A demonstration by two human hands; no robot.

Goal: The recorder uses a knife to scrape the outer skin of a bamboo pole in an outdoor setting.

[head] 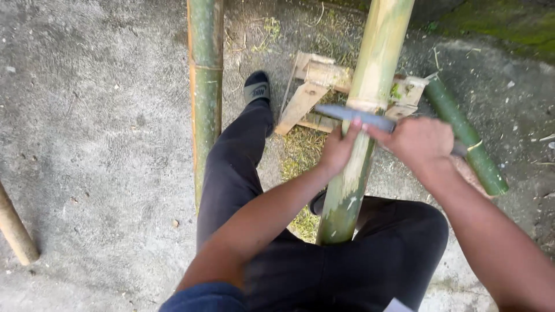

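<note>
A thick yellow-green bamboo pole [370, 86] runs from between my legs up to the top of the view, resting on a small wooden stand [315, 78]. A long dark blade [347, 114] lies flat across the pole at a node. My right hand [422, 141] is closed around the blade's handle on the pole's right side. My left hand [338, 147] presses its fingertips on the blade near the pole's left side. My black-trousered legs straddle the pole.
A second green bamboo pole [205, 86] lies on the concrete to the left. A short green bamboo piece [465, 136] lies right of the stand. A tan pole end [14, 228] shows at the far left. Shavings litter the ground under the stand. My left foot wears a black slipper [257, 86].
</note>
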